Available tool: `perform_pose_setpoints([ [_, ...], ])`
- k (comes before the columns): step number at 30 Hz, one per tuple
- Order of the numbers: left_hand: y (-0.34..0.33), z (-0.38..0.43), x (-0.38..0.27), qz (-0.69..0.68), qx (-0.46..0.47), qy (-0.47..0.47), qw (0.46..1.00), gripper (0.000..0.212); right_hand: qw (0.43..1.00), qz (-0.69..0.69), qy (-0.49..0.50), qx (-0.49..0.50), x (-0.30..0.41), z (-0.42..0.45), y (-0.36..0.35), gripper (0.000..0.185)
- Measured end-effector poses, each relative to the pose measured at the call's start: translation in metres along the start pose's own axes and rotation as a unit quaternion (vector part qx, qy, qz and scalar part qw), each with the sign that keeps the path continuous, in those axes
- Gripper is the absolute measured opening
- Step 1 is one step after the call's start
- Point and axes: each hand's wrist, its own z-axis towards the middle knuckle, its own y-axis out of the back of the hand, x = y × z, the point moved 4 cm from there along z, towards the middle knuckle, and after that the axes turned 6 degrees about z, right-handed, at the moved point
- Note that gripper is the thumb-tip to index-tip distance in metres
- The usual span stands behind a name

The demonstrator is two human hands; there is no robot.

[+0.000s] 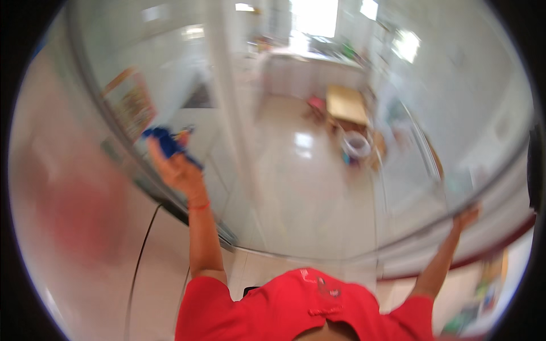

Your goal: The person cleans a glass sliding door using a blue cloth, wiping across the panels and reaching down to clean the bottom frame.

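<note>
My left hand (pixel 177 170) is raised with a dark blue cloth (pixel 166 140) under its fingers. The cloth lies against a large glass panel (pixel 298 204), close to the panel's dark left edge (pixel 115 123). Far to the right, my right hand (pixel 467 216) rests at the dark frame (pixel 409 233) of the glass; blur hides how its fingers lie. Both arms reach out from red short sleeves.
Behind the glass stand a wooden table (pixel 346 102), a pink stool (pixel 316 103), a whitish bin (pixel 356 145) and a cluttered counter (pixel 315 55) below a bright window (pixel 315 17). A picture with an orange border (pixel 130 100) appears left. A glossy pale surface (pixel 81 192) flanks my left arm.
</note>
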Motion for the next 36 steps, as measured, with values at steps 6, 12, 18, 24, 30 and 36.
perform_pose_setpoints([
  [6, 0.009, -0.071, -0.021, -0.073, 0.044, -0.031, 0.996, 0.054, 0.988, -0.112, 0.091, -0.056, 0.040, -0.014, -0.013, 0.043],
  [12, 0.010, -0.121, -0.085, -0.157, 0.097, 0.117, 0.976, 0.046, 0.993, 0.058, -0.063, -0.084, 0.117, -0.015, 0.004, 0.044],
  [18, 0.020, -0.156, -0.166, -0.230, 0.158, 0.162, 0.947, 0.045, 0.992, 0.090, -0.074, -0.055, 0.130, -0.023, 0.018, 0.042],
  [24, -0.012, -0.198, -0.223, -0.084, 0.026, -0.007, 0.996, 0.048, 0.972, 0.213, -0.103, -0.019, 0.157, -0.033, 0.021, 0.039],
  [30, -0.022, -0.192, -0.198, -0.052, -0.013, 0.015, 0.998, 0.043, 0.944, 0.298, -0.139, 0.025, 0.174, -0.044, 0.024, 0.026],
  [36, -0.019, -0.170, -0.160, 0.000, 0.001, 0.040, 0.999, 0.037, 0.889, 0.429, -0.096, 0.127, 0.199, -0.054, 0.021, 0.024],
])
